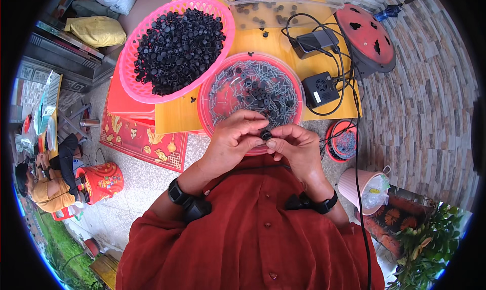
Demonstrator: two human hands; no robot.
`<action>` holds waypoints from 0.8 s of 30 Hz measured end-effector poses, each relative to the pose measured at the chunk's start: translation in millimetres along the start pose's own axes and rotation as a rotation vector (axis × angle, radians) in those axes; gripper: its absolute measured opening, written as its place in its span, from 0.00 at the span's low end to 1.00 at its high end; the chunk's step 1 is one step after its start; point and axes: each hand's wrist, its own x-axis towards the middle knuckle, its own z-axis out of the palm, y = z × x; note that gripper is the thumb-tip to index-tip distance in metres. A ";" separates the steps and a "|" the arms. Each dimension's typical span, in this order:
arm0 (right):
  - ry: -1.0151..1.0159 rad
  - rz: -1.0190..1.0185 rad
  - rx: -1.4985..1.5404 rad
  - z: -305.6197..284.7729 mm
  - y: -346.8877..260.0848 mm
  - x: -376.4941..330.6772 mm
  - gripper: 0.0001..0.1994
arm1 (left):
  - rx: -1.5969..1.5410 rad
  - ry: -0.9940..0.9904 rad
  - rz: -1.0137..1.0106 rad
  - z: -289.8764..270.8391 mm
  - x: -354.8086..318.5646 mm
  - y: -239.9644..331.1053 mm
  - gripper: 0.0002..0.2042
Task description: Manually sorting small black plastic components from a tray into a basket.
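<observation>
Between the fingertips of both hands is a small round black plastic cap (pixel 266 135). My left hand (pixel 237 134) pinches it from one side with thumb and forefinger. From the other side my right hand (pixel 294 143) grips it the same way. Both hands are over the near rim of a round pink tub (pixel 204 105), in which grey screws (pixel 228 82) and several black plastic parts (pixel 260 95) lie loose. Behind and to the left, a pink lattice basket (pixel 132 82) is heaped with black caps (pixel 177 49). Whether a screw sits in the held cap is too small to tell.
On the yellow table (pixel 177 119) are a clear plastic tray (pixel 304 11) with black parts, and two black boxes (pixel 320 89) with cables. A small red bucket of screws (pixel 345 143), a pink bin (pixel 352 181) and a red stool (pixel 364 34) stand right. People (pixel 50 183) sit far left.
</observation>
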 end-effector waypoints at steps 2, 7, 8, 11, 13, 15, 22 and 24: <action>0.010 0.000 -0.008 -0.3 0.3 -0.2 0.07 | 0.080 -0.030 0.038 -3.4 2.5 -1.6 0.15; -0.002 0.045 0.003 0.6 -1.0 0.2 0.05 | 0.053 -0.024 0.010 -4.0 0.0 -2.7 0.12; -0.003 0.046 0.003 0.8 -0.6 0.1 0.05 | 0.037 -0.024 0.001 -4.6 -0.3 -2.4 0.11; 0.006 0.072 0.038 0.9 0.5 -0.2 0.05 | -0.070 -0.026 -0.116 -4.1 -0.9 1.4 0.10; -0.002 0.078 0.078 1.6 1.4 -0.4 0.06 | -0.159 -0.024 -0.226 -2.2 -3.0 2.4 0.09; -0.004 0.088 0.089 2.4 1.6 -0.4 0.06 | -0.252 0.015 -0.278 0.4 -4.5 0.8 0.08; -0.007 0.116 0.121 3.2 1.2 0.0 0.07 | -0.323 0.051 -0.337 2.0 -4.8 1.1 0.08; -0.009 0.115 0.141 2.4 2.9 0.3 0.07 | -0.175 0.026 -0.259 2.0 -3.8 1.7 0.08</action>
